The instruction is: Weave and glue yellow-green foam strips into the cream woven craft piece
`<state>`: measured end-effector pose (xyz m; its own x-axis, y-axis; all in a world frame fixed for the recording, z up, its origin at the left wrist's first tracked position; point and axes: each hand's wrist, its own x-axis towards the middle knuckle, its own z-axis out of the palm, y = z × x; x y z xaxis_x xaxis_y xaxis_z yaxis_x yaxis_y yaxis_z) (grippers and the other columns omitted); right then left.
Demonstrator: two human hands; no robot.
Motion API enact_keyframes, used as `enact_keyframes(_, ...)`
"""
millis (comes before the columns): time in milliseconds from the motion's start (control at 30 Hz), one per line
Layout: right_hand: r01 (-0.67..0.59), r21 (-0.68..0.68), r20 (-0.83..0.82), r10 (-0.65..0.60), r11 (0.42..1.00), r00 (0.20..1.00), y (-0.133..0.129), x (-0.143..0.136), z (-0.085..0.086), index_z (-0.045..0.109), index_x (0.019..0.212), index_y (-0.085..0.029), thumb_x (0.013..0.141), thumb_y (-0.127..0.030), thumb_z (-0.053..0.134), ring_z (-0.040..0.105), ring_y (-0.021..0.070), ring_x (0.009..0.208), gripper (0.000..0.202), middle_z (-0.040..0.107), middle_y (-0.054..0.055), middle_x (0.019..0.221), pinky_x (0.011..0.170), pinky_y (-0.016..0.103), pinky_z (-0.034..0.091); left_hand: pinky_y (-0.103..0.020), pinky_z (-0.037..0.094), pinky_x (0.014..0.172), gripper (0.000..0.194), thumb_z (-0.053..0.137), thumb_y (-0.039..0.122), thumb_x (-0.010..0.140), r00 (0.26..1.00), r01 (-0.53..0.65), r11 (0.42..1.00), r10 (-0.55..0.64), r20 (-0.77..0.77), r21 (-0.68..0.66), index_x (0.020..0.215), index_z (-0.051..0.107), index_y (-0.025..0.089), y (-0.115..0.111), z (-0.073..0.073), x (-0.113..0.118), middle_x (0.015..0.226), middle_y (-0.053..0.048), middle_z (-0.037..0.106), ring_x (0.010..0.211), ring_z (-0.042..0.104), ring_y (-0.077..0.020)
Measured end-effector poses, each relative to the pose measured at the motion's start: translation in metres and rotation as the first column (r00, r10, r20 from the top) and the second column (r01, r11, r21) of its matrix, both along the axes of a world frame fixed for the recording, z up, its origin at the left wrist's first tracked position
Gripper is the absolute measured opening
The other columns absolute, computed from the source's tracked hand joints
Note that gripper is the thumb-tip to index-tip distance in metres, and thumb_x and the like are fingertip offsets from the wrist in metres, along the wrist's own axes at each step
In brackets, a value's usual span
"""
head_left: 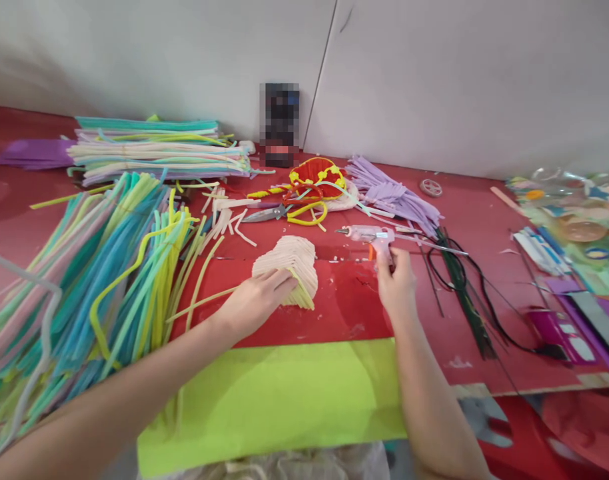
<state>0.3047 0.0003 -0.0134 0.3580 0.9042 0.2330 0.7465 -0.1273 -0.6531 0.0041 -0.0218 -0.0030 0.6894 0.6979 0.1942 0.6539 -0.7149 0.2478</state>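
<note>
Beyond the lime sheet point(279, 400), the cream ribbed piece point(284, 250) lay on the red table point(464, 220). On its near side the left hand point(257, 297) bunched over yellow stems point(301, 295); pinching or pressing, I couldn't tell. To its right, the right hand point(397, 277) gripped a glue gun point(369, 235). Gluing stems seemed in hand, calling for careful alignment. The piece looked wavy-edged, closely rowed.

No readable text or numbers.

Pipe cleaners point(84, 293) left, glue gun point(368, 235) right
</note>
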Motion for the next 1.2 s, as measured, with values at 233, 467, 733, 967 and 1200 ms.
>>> enact_keyframes(233,0.021,0.045,-0.031,-0.020,0.999,0.999,-0.001,0.012,-0.002,0.053,0.107,-0.021,0.090,-0.056,0.043,0.059,0.0210,0.076,0.040,0.065,0.007,0.085,0.068,0.031,0.042,-0.031,0.049,0.083,0.025,0.047,0.004,0.087,0.954,0.190,0.982,-0.188,-0.234,-0.015,0.102,0.062,0.016,0.026,0.044,0.020,0.100,-0.007,0.065,0.093,0.063,-0.0194)
enact_keyframes(467,-0.001,0.072,-0.061,0.005,0.997,0.998,-0.005,0.015,0.002,0.054,0.104,-0.021,0.091,-0.056,0.043,0.059,0.0212,0.077,0.039,0.065,0.008,0.087,0.068,0.031,0.043,-0.032,0.048,0.065,0.026,0.050,0.001,0.085,0.858,0.241,0.970,-0.223,-0.463,-0.020,0.098,0.067,0.015,0.031,0.045,0.049,0.095,-0.008,0.069,0.081,0.068,-0.0211)
enact_keyframes(733,0.029,0.051,-0.078,-0.025,0.998,0.997,-0.008,0.015,0.004,0.055,0.101,-0.022,0.090,-0.059,0.041,0.058,0.0210,0.074,0.041,0.064,0.006,0.082,0.067,0.031,0.042,-0.027,0.049,0.068,0.027,0.049,0.001,0.086,0.867,0.267,0.964,-0.244,-0.434,-0.008,0.100,0.066,0.017,0.033,0.046,0.041,0.095,-0.005,0.070,0.083,0.069,-0.0176)
enact_keyframes(967,0.008,-0.071,-0.070,-0.013,0.997,0.997,-0.021,0.005,0.013,0.057,0.103,-0.022,0.074,-0.069,0.060,0.062,0.0247,0.079,0.055,0.067,0.007,0.086,0.067,0.032,0.044,-0.022,0.049,0.068,0.022,0.043,0.022,0.096,0.991,0.106,0.993,-0.110,-0.082,-0.052,0.103,0.063,0.018,0.038,0.025,0.010,0.097,-0.003,0.070,0.082,0.067,-0.0136)
enact_keyframes(1200,-0.113,-0.059,0.086,0.118,0.992,0.989,-0.024,-0.010,0.008,0.055,0.107,-0.023,0.072,-0.067,0.062,0.063,0.0252,0.078,0.057,0.067,0.007,0.087,0.065,0.033,0.045,-0.022,0.053,0.074,0.020,0.056,0.033,0.089,0.903,-0.001,0.950,0.136,0.408,-0.313,0.095,0.068,0.018,0.045,0.001,-0.004,0.093,-0.005,0.072,0.082,0.068,-0.0131)
